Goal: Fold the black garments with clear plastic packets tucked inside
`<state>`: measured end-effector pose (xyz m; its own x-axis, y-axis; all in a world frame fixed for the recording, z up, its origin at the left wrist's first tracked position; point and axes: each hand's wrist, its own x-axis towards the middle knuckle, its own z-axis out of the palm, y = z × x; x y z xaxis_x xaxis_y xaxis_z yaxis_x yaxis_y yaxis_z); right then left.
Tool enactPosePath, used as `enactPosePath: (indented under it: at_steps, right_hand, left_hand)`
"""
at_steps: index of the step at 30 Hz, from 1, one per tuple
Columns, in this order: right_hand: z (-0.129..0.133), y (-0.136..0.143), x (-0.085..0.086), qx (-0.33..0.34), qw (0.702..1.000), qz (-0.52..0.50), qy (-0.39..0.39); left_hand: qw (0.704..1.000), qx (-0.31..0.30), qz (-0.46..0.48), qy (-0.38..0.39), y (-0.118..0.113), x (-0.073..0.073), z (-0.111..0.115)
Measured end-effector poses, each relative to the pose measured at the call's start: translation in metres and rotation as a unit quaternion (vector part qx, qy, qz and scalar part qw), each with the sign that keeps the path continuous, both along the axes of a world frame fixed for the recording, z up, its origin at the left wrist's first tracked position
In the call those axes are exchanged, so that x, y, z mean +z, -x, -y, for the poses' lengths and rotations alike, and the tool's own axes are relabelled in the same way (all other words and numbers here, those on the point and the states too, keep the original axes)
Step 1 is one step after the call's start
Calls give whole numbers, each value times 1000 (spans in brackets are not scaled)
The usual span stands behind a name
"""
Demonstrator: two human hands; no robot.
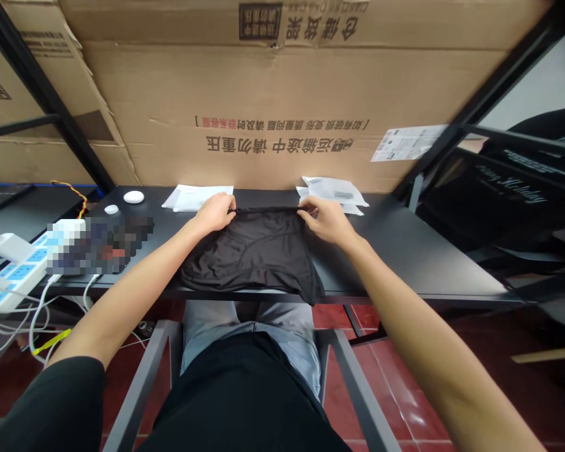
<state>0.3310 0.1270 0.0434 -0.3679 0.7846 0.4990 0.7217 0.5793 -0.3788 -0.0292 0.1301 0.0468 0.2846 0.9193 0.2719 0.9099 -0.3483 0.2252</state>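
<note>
A thin black cloth garment point(252, 251) lies spread on the desk in front of me, with a curved seam across it; I cannot tell its exact kind. Its far edge is stretched straight between my hands. My left hand point(216, 212) pinches the far left corner between thumb and fingers. At the far right corner, my right hand point(327, 220) grips the same edge in a pinch. The near part of the cloth is wrinkled and hangs slightly over the desk's front edge on the right. Behind my left hand is a white packet point(193, 198), and white plastic packets point(336, 189) lie behind my right hand.
A large cardboard sheet point(282, 88) stands along the back of the black desk point(386, 251). On the left are a white power strip point(32, 263) with cables, a white oval object point(134, 197) and a small white disc point(111, 209). A black bag point(513, 194) is at right.
</note>
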Motion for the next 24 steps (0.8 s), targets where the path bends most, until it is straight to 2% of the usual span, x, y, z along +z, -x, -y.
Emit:
enactPosePath:
  at_steps: [3,6,8,11,13,15,19,24]
  right_hand:
    - [12,-5,-2,2,1000,-15,-15]
    - [32,-12,-6,22,999,-18,-30]
    - [49,-17,-8,63,998,1,-29]
    - [73,-21,-11,153,986,69,-3]
    - [85,-23,-11,183,978,104,15]
    - [94,-25,-9,186,975,118,22]
    - [111,-29,1,195,974,114,12]
    - [137,-26,8,247,959,134,17]
  left_hand:
    - [998,-32,36,-32,10,7,11]
    - [987,-123,86,-58,25,14,35]
    - [976,-188,87,-61,35,15,55]
    - [970,-239,41,-29,47,8,84]
    - [968,-251,14,10,52,2,98]
    - [967,-253,8,36,57,-1,109]
    - [966,-255,16,31,70,4,130]
    - [962,-273,9,27,86,8,158]
